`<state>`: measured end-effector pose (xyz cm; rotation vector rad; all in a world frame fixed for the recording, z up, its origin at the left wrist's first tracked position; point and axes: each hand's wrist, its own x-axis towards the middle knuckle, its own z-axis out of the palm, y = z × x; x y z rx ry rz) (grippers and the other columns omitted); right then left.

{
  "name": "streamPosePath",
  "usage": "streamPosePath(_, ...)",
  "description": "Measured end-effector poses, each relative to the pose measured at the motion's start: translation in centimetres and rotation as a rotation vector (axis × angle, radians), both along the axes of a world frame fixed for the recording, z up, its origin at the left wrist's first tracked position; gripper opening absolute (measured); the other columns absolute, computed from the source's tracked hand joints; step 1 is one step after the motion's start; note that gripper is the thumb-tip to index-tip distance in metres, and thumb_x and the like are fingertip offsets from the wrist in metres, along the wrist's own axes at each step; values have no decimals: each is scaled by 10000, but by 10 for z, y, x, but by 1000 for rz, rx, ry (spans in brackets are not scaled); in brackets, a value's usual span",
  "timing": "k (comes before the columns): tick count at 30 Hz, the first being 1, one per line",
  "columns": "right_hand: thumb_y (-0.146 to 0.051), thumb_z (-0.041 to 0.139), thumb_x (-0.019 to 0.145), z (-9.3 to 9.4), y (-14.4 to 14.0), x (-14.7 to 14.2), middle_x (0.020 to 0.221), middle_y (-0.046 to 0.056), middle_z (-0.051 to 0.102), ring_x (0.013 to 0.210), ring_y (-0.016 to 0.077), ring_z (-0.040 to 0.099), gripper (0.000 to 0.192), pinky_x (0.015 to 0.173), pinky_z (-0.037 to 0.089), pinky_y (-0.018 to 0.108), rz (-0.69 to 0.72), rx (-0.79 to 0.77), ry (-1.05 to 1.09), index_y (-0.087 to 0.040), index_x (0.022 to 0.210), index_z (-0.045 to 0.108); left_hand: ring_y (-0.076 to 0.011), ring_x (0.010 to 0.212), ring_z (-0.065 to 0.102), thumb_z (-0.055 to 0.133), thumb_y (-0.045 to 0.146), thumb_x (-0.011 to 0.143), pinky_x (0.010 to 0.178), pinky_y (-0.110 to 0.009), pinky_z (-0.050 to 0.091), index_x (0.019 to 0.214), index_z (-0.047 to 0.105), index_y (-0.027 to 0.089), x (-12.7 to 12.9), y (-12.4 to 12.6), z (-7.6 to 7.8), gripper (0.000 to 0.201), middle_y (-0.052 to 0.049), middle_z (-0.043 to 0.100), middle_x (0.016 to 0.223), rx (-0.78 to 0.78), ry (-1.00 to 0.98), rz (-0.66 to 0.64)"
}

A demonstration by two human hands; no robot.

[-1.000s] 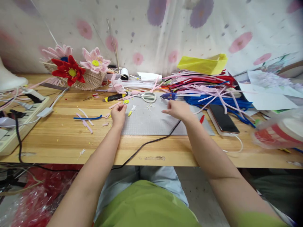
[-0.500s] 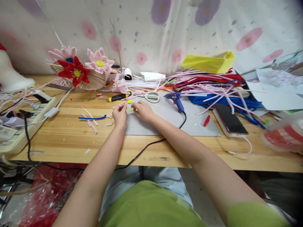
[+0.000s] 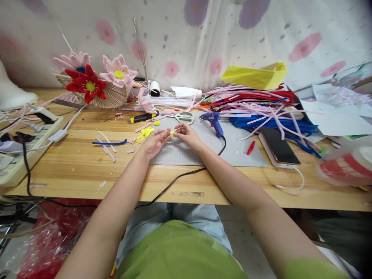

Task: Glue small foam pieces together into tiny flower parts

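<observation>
Over the grey cutting mat (image 3: 186,155), a small yellow piece (image 3: 172,134) is pinched between the fingertips of both hands. My left hand (image 3: 155,142) is turned palm up, with thumb and fingers closed at the left side of the piece. From the right, my right hand (image 3: 188,135) grips it with thumb and forefinger. More yellow bits (image 3: 147,131) lie beside my left hand, and a round yellow disc (image 3: 157,123) rests just behind them. Scissors (image 3: 185,117) lie behind my right hand. The exact make of the yellow piece is too small to tell.
A blue glue gun (image 3: 212,122) lies on the mat, its black cord running to the front edge. Bundled pipe cleaners (image 3: 273,126) and a phone (image 3: 280,147) are at right. Fuzzy flowers (image 3: 90,86), a utility knife (image 3: 143,117) and a power strip (image 3: 43,135) stand left.
My hands have come together and moved slightly right, and the yellow piece is now between them. My left hand has turned palm up, uncovering the yellow bits on the table.
</observation>
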<state>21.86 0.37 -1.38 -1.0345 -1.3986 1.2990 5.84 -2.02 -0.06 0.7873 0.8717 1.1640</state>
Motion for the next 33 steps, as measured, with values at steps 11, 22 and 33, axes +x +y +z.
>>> streamPosePath(11, -353, 669, 602, -5, -3, -3, 640, -66, 552, 583, 77, 500, 307, 612, 418, 238, -17, 23, 12, -207, 808, 495, -118, 691, 616, 841, 256, 460, 765, -300, 510, 630, 661, 146, 4, 3, -15, 271, -26, 670, 702, 59, 172, 81)
streamPosePath(22, -389, 663, 609, -5, -2, 11, 699, -45, 587, 594, 87, 522, 363, 591, 423, 237, -25, 18, 19, -219, 880, 491, -123, 641, 578, 818, 363, 485, 653, -278, 484, 656, 686, 155, -1, 8, -16, 300, -54, 695, 755, 196, 406, 189)
streamPosePath(33, -309, 603, 684, -15, -1, 2, 690, -47, 621, 666, 115, 580, 230, 699, 462, 282, -47, 149, -214, -216, 880, 528, -230, 1058, 551, 679, 175, 635, 996, -401, 371, 601, 621, 198, -35, 21, -22, 71, -81, 642, 1005, 409, 1027, 573)
